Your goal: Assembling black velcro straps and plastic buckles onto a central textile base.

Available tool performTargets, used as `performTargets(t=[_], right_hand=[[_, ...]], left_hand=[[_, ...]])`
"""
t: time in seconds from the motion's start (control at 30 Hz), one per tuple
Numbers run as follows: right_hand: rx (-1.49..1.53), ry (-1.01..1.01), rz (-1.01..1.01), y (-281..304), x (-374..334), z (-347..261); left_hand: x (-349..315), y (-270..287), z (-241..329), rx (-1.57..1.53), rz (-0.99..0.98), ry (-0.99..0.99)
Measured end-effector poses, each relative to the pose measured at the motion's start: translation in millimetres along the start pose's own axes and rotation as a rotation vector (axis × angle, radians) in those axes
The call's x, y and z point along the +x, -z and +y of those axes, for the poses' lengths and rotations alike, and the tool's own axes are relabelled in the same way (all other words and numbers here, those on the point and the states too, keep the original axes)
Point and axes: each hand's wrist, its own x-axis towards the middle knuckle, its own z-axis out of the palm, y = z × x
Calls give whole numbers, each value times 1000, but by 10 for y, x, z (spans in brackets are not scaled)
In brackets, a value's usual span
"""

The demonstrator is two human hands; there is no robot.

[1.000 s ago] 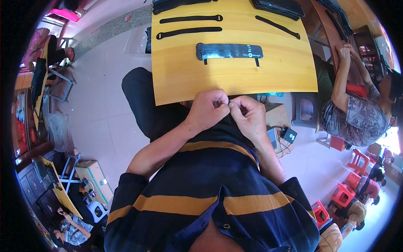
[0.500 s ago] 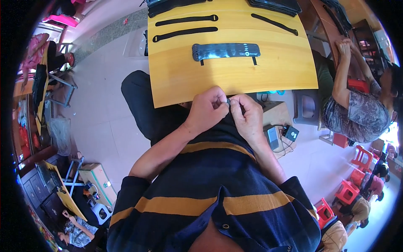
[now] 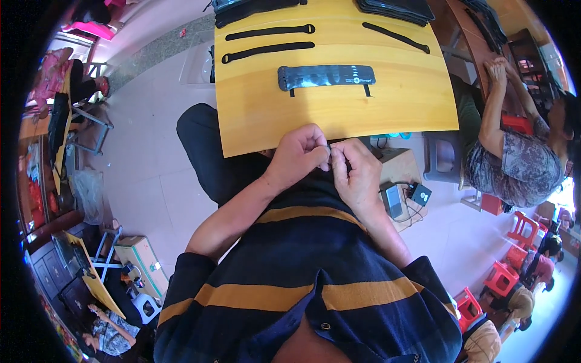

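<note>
My left hand (image 3: 295, 158) and my right hand (image 3: 358, 172) meet fingertip to fingertip just off the near edge of the yellow table (image 3: 260, 130). Both are closed in a pinch around something small and dark, too hidden to name against my dark clothes. Beyond them on the tabletop lies a flat black plastic packet (image 3: 327, 77) with two short black tabs at its near side. Farther back are a black strap (image 3: 269, 32) with a ringed end, a second strap (image 3: 269, 51) below it, and a third strap (image 3: 396, 37) slanting at the right.
Dark stacks lie at the table's far left (image 3: 257, 9) and far right (image 3: 396, 9). Right of my lap, a cardboard box (image 3: 396, 166) carries a small grey device (image 3: 393, 199) and a black box with cables (image 3: 420, 193). A co-worker (image 3: 514, 157) sits at the right.
My right hand has turned slightly, its fingers straighter beside the left fingertips. Both hands keep their pinch in nearly the same place, and the things on the table lie as before.
</note>
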Motion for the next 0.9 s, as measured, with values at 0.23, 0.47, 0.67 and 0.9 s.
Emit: performTargets(t=[0.23,0.47,0.67,0.9], right_hand=[[-77,56,-3,-11,10,-44],[-88,94,-14,-9,24,-71],[-117,111,-12,-20,20,-77],[-138,95,8,-28,19,-65]], left_hand=[[1,28,48,-28,-24,-8],[3,28,70,-21,-32,-16],[3,39,79,67,-19,-24],[5,14,7,228,35,-130]])
